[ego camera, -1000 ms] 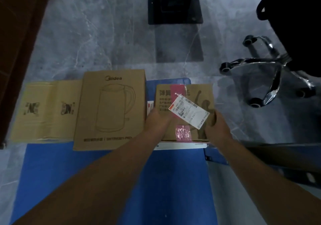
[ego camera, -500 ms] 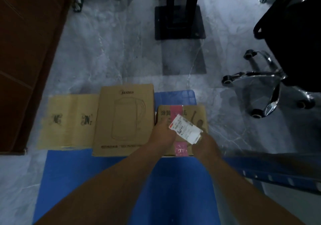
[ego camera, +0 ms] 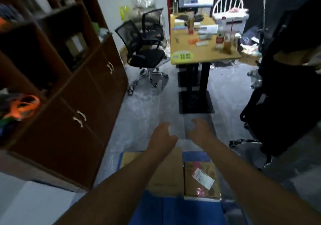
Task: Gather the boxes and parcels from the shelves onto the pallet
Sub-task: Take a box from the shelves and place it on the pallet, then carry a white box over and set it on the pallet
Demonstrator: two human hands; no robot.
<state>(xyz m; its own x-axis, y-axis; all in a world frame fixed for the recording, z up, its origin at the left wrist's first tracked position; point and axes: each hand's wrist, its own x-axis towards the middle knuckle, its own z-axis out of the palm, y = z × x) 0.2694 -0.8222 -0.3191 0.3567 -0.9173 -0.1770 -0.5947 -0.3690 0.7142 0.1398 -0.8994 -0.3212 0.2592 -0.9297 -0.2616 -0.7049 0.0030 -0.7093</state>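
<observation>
Low in the centre of the frame, we see a blue pallet on the grey floor, with cardboard cartons lined up along its far edge. Right of centre sits a small carton with a white shipping label stuck aslant on its top and pink tape at both ends. Touching its left side is a larger plain carton, and a strip of a third carton shows further left. We judge they are packed side by side at the far edge to leave the near blue surface free for more parcels.

Both bare forearms reach up from the bottom edge. The left hand and right hand hang side by side over the floor just beyond the cartons. Their fingers are loosely spread, grasping nothing and touching nothing. We read this as hands free between loads.

Along the left side of the frame stands a dark brown cabinet with open shelves above closed doors, the likely source of further parcels. The shelf contents are blurred: we make out pale box-like shapes and something orange, but cannot say which are parcels. The left forearm covers much of the larger carton and most of the third, so any print is unreadable. The bottom edge cuts off the pallet's near part. At upper centre, a cluttered yellow counter and a black mesh office chair stand well apart from the pallet.
</observation>
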